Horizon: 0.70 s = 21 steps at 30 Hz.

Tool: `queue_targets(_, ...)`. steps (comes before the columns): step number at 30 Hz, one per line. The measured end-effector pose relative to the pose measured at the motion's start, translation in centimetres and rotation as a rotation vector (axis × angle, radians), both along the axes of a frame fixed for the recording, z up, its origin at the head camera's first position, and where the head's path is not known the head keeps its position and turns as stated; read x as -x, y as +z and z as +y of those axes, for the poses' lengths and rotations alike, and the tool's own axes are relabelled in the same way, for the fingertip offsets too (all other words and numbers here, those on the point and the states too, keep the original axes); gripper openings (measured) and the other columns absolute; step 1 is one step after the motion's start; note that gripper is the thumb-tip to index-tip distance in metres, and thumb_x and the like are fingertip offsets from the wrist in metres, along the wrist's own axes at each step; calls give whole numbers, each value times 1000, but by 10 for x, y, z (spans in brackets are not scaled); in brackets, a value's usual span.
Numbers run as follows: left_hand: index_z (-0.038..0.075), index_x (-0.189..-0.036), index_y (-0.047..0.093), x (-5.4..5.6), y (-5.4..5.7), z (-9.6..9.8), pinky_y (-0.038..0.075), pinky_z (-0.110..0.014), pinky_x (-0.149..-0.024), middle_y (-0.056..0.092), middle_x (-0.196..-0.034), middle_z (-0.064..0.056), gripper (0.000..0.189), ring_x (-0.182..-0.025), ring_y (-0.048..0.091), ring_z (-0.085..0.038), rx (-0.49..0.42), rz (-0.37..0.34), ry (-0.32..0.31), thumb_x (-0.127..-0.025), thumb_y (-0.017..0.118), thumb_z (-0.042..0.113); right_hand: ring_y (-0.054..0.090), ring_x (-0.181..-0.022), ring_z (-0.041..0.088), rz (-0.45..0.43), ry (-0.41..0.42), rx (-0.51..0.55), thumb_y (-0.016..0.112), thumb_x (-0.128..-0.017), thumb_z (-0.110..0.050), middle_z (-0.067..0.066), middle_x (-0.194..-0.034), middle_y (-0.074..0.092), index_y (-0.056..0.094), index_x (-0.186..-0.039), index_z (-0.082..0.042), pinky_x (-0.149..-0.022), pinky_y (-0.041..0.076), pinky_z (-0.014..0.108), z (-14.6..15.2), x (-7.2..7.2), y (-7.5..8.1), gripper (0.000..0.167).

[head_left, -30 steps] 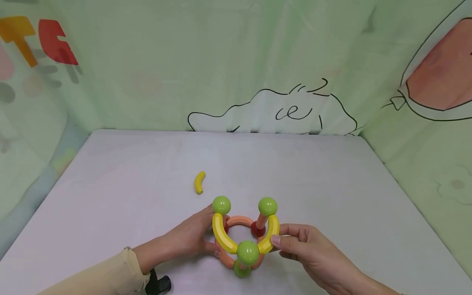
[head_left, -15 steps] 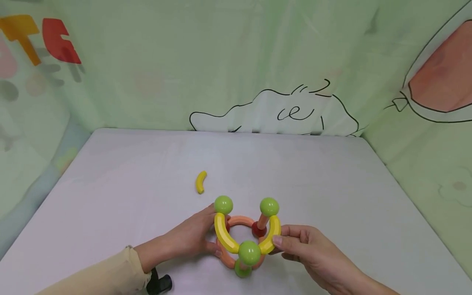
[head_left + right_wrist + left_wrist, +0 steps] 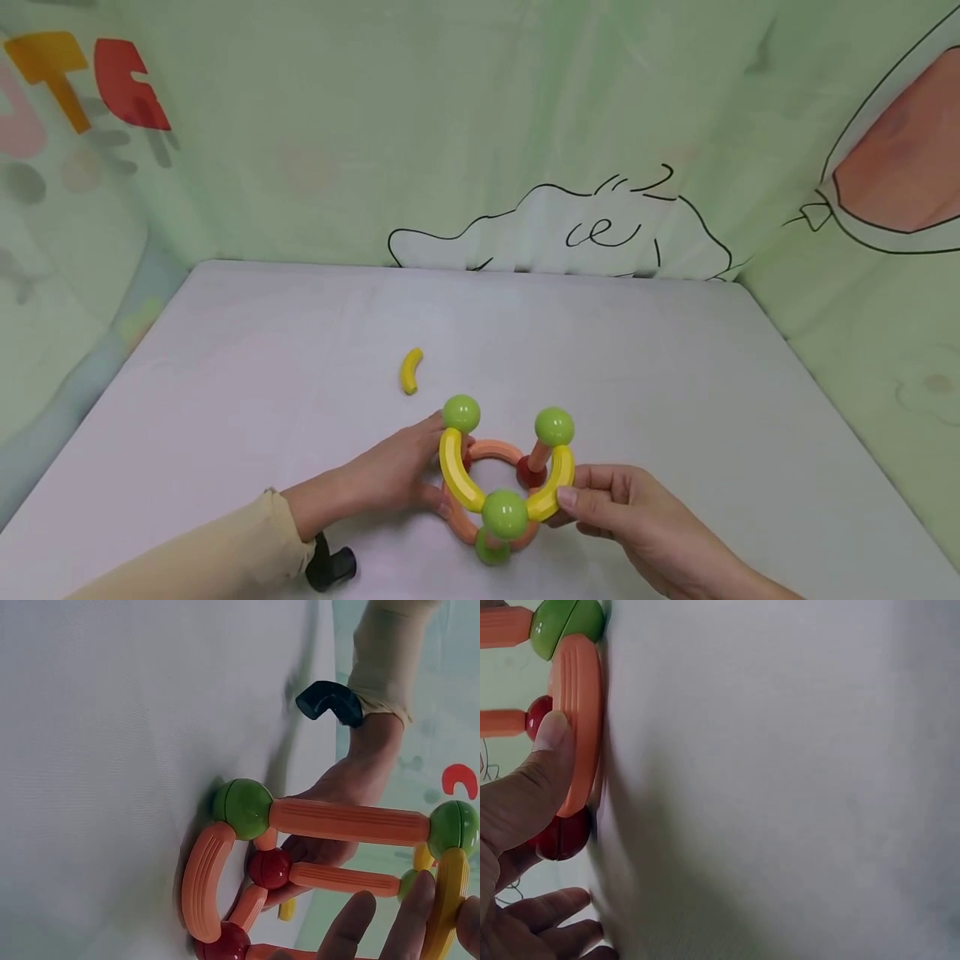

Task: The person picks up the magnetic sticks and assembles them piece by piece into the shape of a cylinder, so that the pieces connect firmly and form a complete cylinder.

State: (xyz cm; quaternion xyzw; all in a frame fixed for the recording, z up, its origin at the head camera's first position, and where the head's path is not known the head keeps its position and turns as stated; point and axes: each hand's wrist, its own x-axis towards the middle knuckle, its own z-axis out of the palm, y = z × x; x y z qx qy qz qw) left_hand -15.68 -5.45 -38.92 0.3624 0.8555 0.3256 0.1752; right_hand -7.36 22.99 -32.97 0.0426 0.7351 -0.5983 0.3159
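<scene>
A toy frame of magnetic balls and rods stands low on the table between both hands. Its base ring has curved orange rods (image 3: 581, 720) joined by red balls (image 3: 269, 868) and a green ball (image 3: 244, 808). Straight orange rods (image 3: 349, 821) rise to green balls (image 3: 505, 515), linked on top by two curved yellow rods (image 3: 461, 477). My left hand (image 3: 397, 467) holds the base from the left, thumb on a curved orange rod, fingers partly behind it. My right hand (image 3: 637, 517) pinches the right-hand curved yellow rod (image 3: 553, 483) between thumb and fingers.
A loose curved yellow rod (image 3: 410, 372) lies on the white table (image 3: 637, 350), beyond the toy frame and slightly to its left. Printed green cloth walls (image 3: 337, 150) enclose the back and sides. A black wrist device (image 3: 330, 567) sits below the left sleeve (image 3: 202, 550).
Both hands keep their holds. The top of the toy frame has shifted slightly: its right green ball and yellow rod sit a little lower and further right. The head view has drifted slightly.
</scene>
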Motion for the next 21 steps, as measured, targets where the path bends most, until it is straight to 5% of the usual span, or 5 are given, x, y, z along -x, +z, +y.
queue_targets(5, 16, -118, 61, 7, 1, 3, 47, -43, -114, 60, -124, 3, 55, -117, 58, -15, 10, -29, -25, -74, 92, 21, 67, -102, 13, -15, 6, -5, 59, -104, -32, -1, -104, 78, 65, -122, 1, -96, 50, 41, 0, -2, -1, 38)
queue_targets(13, 18, -112, 59, 15, 3, 4, 47, -43, -113, 64, -131, 0, 51, -124, 60, -18, 24, -62, -62, -73, 93, 19, 65, -111, 16, 44, 114, -35, 59, -104, -33, 7, -113, 77, 62, -130, 1, -100, 49, 55, 6, -4, -4, 43)
queue_targets(17, 18, -112, 58, 15, 4, 5, 46, -44, -115, 65, -135, -2, 53, -126, 60, -20, 27, -57, -68, -73, 93, 19, 67, -102, 18, 191, 174, -166, 69, -99, -29, 7, -103, 76, 66, -123, -2, -86, 55, 42, 15, 1, -4, 37)
queue_targets(21, 18, -112, 57, 15, 4, 6, 47, -44, -114, 66, -131, -1, 54, -123, 60, -19, 31, -67, -53, -72, 93, 18, 64, -91, 11, 457, 223, -429, 80, -89, -32, -5, -92, 70, 68, -112, -12, -75, 49, 29, 18, 11, -11, 33)
